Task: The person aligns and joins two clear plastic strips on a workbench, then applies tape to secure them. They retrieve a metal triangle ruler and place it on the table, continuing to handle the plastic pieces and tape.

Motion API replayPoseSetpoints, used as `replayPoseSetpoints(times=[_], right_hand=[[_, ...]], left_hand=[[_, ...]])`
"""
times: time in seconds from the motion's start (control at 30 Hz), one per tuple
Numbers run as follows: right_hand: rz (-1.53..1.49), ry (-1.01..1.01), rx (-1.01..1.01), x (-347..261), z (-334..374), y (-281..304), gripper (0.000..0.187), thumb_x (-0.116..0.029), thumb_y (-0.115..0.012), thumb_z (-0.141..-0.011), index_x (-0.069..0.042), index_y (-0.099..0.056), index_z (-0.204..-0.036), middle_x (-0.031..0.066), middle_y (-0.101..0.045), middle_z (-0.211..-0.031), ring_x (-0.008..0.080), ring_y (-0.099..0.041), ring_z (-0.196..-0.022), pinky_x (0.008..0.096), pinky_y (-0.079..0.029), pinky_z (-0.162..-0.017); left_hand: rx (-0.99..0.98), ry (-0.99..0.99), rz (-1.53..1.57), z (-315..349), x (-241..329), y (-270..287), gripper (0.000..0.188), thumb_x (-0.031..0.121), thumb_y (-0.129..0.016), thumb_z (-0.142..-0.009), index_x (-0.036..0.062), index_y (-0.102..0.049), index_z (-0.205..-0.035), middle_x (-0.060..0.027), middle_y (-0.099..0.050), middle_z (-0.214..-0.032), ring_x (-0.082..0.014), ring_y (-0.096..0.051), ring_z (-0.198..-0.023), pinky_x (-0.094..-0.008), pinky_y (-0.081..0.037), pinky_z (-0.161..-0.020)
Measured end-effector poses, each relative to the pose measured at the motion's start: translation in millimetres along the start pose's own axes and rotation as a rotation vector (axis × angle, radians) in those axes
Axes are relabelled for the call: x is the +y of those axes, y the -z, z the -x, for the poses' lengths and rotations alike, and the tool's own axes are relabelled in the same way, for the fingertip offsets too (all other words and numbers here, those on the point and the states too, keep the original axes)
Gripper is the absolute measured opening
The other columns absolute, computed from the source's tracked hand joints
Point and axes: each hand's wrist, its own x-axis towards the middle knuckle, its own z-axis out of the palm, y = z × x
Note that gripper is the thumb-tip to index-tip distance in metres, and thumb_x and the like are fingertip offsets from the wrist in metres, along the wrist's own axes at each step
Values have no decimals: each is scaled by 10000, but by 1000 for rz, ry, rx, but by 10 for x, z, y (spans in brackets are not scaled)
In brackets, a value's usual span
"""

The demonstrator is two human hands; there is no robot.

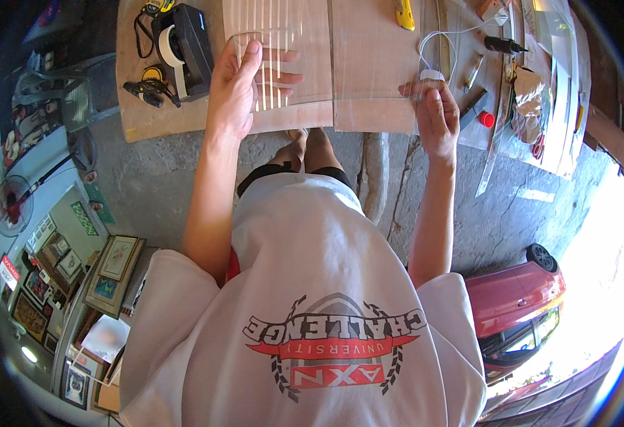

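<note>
A clear, see-through sheet (319, 80) is held in both hands over the wooden worktable (169, 122). My left hand (236, 87) grips its left end, the thumb on the near face and the fingers showing through from behind. At the right end, my right hand (437, 122) pinches the sheet between thumb and fingers. Bright stripes of light show on or through the sheet's left part. Its far edge is hard to make out.
Left lie a tape dispenser (184, 53) and tape measures (153, 75). A yellow cutter (405, 16) is at the far side. Right are a white cable (421, 47), a black bottle (504, 45), a red cap (487, 119), a clear strip (491, 162) and red-handled scissors (538, 147).
</note>
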Motion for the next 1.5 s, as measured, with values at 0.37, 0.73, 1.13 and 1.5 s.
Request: replayPoseSetpoints(times=[0.37,0.73,1.13,1.5], right_hand=[[49,-30,14,-31,-4,-5,295,-219,-429,-1067,-6,-625,-1010,104,-692,-1008,168,-622,-983,315,-442,-938],[-147,0,79,47,21,-43,284,-218,-440,-1068,21,-594,-1073,115,-637,-1014,219,-603,-996,430,-426,-999],[-170,61,103,61,-70,-97,356,-249,-417,-1063,61,-590,-1065,185,-646,-1047,273,-616,-1023,419,-433,-981],[-243,127,71,208,-87,-90,424,-329,-397,-1056,43,-589,-1116,201,-639,-1126,336,-591,-1131,496,-365,-1073]], left_hand=[[-11,33,70,0,-38,21,275,332,-516,-1033,84,-533,-1151,-159,-714,-1005,-284,-742,-740,-327,-615,-560],[-20,19,72,34,-59,26,274,303,-540,-1026,66,-545,-1164,-156,-712,-1000,-279,-737,-735,-333,-613,-575],[-22,29,85,-1,-75,59,279,311,-546,-1022,76,-560,-1172,-133,-722,-1014,-261,-742,-744,-316,-612,-575],[-26,62,89,-31,-62,94,271,295,-536,-1027,64,-563,-1167,-153,-715,-1027,-268,-742,-786,-349,-627,-620]])
